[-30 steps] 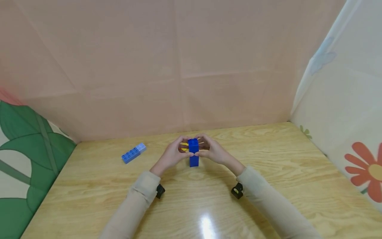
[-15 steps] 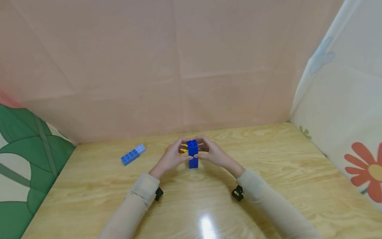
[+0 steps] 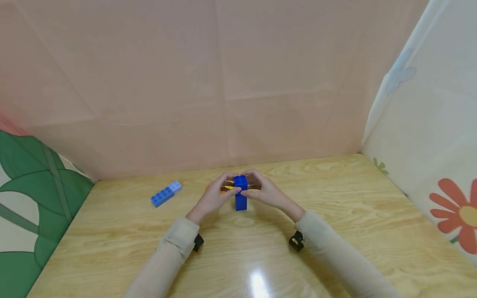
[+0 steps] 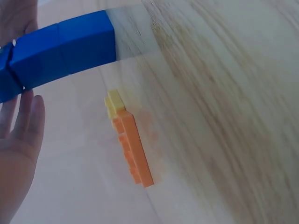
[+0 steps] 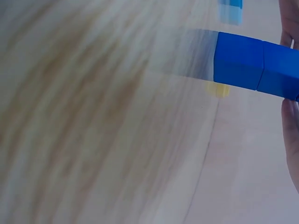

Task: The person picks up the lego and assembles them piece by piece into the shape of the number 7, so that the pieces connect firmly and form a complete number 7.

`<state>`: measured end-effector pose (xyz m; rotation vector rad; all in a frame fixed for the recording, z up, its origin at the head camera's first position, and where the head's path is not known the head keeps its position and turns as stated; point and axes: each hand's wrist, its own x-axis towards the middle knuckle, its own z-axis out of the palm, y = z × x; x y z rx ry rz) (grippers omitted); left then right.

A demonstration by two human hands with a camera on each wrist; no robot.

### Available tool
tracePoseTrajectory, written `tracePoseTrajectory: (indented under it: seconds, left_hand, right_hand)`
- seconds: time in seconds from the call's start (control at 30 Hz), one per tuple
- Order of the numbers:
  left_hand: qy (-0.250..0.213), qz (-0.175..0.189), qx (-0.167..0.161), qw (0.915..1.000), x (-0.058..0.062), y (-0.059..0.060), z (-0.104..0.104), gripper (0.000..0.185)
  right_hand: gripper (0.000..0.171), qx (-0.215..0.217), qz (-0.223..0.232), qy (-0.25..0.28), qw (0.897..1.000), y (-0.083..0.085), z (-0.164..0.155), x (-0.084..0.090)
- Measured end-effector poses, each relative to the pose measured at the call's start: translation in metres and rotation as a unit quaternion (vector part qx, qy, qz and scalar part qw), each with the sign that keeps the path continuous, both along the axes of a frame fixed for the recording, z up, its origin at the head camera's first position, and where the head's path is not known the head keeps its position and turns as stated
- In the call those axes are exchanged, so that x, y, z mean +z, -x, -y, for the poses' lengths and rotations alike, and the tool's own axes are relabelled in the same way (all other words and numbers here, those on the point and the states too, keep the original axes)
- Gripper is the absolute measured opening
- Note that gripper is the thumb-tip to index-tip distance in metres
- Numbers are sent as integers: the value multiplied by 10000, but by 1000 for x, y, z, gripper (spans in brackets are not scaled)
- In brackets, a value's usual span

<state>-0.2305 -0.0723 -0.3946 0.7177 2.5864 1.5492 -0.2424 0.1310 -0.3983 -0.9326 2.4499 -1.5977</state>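
Note:
A narrow tower of dark blue building bricks [image 3: 241, 203] stands upright on the table between the two hands. My left hand [image 3: 214, 196] grips its upper part from the left, the thumb on the near face. From the right, my right hand [image 3: 268, 192] holds it too, its thumb at nearly the same height. In the left wrist view, a thin gap shows between the top brick [image 4: 3, 74] and the bricks below [image 4: 63, 49]. The right wrist view shows the tower's lower bricks [image 5: 238, 60], with fingers at the frame's edge. The far fingertips are mostly hidden in the head view.
An orange brick [image 4: 135, 151] joined to a yellow one [image 4: 116, 102] lies behind the tower, partly covered by the left hand. A blue brick [image 3: 162, 197] with a lighter blue one [image 3: 175, 186] lies on the left. A cloth wall [image 3: 223, 124] borders the table's back.
The left thumb has dropped slightly, then risen up the tower's near face. Both hands stay around the tower, which stays in place. The view has shifted slightly.

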Motion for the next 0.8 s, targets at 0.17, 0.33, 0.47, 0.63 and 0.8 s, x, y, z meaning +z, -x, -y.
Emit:
tracePoseTrajectory:
  seconds: [0.17,0.33,0.47,0.63,0.8]
  left_hand:
    - [-189,60,-12,9998,1,-1,1,42]
    - [-206,43,-58,9998,6,-2,1,41]
    - [-292,-54,-104,9995,7,-1,3,40]
    - [-261,-154,-112,9995,2,2,3,37]
    - [-65,-128,9,9999,1,2,2,36]
  right_hand:
    - [40,-98,-70,70,9999,1,-1,2]
    - [38,-101,-160,-59,9998,2,-1,8]
    - [37,-135,-255,-231,9993,4,0,12]
    - [36,-166,-295,-350,9988,5,0,14]
    - [37,-81,-332,-418,9985,6,-1,14]
